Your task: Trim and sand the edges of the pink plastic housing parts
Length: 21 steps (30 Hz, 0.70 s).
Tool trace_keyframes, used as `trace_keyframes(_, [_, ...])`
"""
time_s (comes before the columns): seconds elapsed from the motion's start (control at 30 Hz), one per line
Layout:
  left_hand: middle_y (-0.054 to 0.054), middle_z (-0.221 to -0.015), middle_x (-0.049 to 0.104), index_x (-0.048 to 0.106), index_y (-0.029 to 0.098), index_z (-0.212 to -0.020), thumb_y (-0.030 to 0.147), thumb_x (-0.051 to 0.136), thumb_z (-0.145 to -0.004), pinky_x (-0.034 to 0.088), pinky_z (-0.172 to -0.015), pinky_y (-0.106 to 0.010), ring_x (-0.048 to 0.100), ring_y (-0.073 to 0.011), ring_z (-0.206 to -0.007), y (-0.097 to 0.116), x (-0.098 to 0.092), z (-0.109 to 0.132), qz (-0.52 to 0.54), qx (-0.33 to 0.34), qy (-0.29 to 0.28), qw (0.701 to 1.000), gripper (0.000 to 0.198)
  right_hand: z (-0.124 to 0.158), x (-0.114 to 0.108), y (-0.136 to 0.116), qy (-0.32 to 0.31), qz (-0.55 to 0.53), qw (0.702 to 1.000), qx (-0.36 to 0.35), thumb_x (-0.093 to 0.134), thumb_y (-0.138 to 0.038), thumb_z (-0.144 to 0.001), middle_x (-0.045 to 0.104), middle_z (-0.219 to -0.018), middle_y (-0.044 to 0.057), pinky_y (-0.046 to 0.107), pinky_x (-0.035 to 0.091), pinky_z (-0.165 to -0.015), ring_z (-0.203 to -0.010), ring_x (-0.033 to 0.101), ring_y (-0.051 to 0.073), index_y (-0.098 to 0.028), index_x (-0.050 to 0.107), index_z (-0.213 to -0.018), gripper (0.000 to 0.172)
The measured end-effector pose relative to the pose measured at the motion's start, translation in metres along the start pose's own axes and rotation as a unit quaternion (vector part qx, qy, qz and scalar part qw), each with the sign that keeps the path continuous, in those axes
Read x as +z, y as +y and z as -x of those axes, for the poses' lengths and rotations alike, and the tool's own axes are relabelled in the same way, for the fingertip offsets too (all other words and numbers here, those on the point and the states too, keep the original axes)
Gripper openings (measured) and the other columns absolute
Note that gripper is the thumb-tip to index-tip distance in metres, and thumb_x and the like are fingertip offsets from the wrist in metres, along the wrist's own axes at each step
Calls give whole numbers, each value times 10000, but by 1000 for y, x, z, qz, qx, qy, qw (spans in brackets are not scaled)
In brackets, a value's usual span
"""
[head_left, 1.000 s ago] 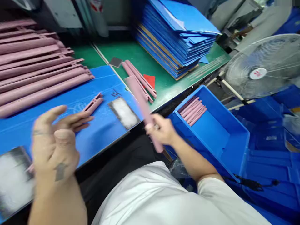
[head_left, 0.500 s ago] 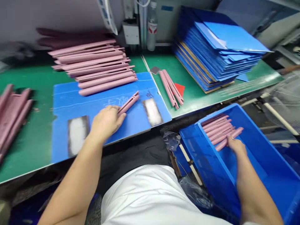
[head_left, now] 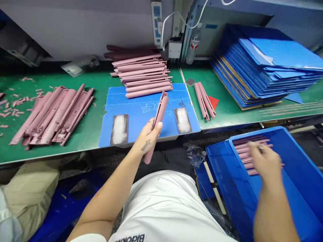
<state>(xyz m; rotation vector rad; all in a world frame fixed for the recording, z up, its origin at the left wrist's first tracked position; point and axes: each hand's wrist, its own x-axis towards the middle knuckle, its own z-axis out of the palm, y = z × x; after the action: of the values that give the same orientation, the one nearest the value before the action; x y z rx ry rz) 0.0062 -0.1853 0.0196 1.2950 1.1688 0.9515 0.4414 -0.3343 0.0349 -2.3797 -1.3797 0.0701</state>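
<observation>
My left hand is closed around a long pink plastic shell, held tilted in front of the bench edge with its slotted end up. Beneath and behind it lies a blue sheet with two pale rectangular pads, a left pad and a right pad. Over the blue bin hovers my right hand, its fingers curled but smeared by motion. Just below that hand, several pink shells lie side by side in the bin; whether it touches them is unclear.
A row of pink shells lies at the sheet's back edge. More pink shells are heaped at left beside small pink scraps. Two shells rest right of the sheet, near stacked blue boards. Another person's leg shows lower left.
My left hand has lifted its pink shell off the blue sheet and brought it nearer my body. My right hand has risen from the shell it held in the bin. The view has swung left.
</observation>
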Motion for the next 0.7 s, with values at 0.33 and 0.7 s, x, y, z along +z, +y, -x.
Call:
trace_keyframes(0.33, [32, -821, 563, 546, 227, -1043, 631, 771, -884, 514, -646, -227, 546, -104, -662, 5, 18, 4, 210, -13, 53, 976, 490, 35, 109, -276, -322, -330, 852, -249, 742, -566, -952, 800, -1010, 27, 309, 504, -797, -895, 747, 213, -243, 635, -1251, 452])
trace_keyframes(0.7, [4, -792, 598, 664, 178, -970, 612, 750, -932, 506, -618, -221, 562, -105, -674, -4, -34, -34, 159, -30, 92, 983, 444, 1, 138, -302, -372, -320, 809, -323, 587, -473, -1004, 512, -666, -71, 261, 349, -607, -590, 432, 124, -267, 433, -843, 304])
